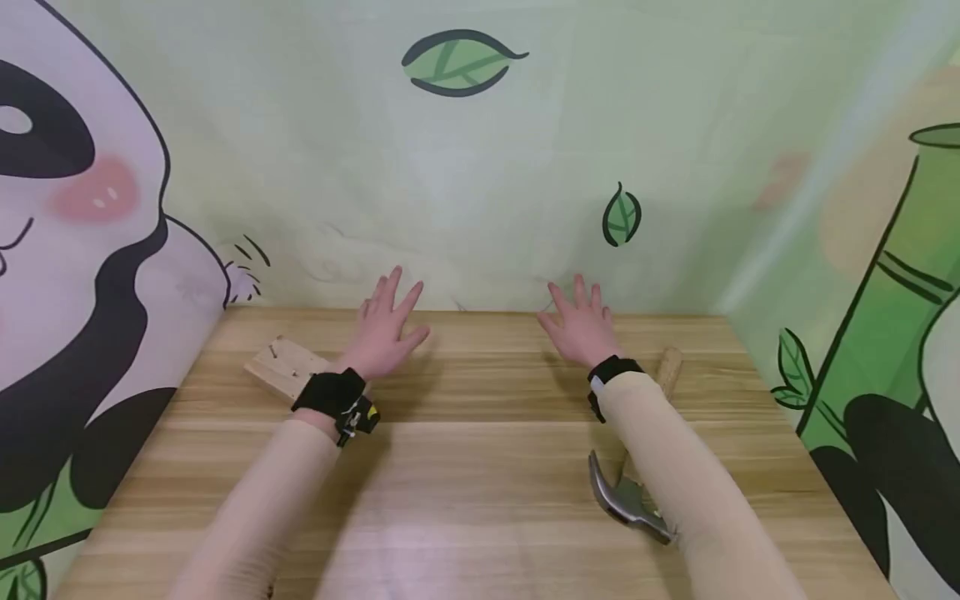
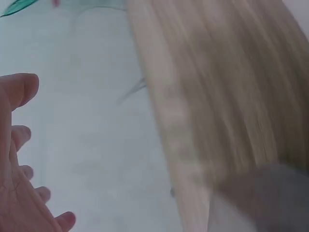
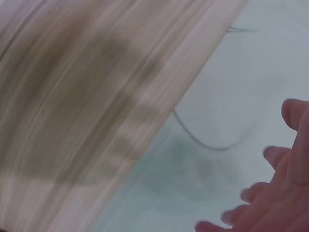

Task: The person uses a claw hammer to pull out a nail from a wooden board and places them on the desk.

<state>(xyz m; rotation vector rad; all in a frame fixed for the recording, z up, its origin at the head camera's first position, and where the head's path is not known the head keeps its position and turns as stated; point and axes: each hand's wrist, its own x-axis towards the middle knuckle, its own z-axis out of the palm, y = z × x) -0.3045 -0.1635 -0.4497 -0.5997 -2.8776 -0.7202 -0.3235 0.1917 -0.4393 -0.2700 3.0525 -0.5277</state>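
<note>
Both hands reach out over the far part of the table, fingers spread and holding nothing. My left hand [image 1: 382, 333] is nearest to a light wooden block [image 1: 281, 367] with small dark nails in its top; the left wrist and forearm hide part of that block. In the left wrist view the fingers [image 2: 21, 137] stand apart. My right hand [image 1: 581, 327] is spread too, as the right wrist view of its fingers [image 3: 275, 157] confirms. Under the right forearm lies a claw hammer [image 1: 633, 510] with a metal head and wooden handle, its middle covered by the sleeve.
The wood-grain table [image 1: 450, 483] ends at a back edge against a pale green printed wall [image 1: 465, 200]. Panda and bamboo pictures cover the left and right sides. Each wrist wears a black strap [image 1: 326, 393].
</note>
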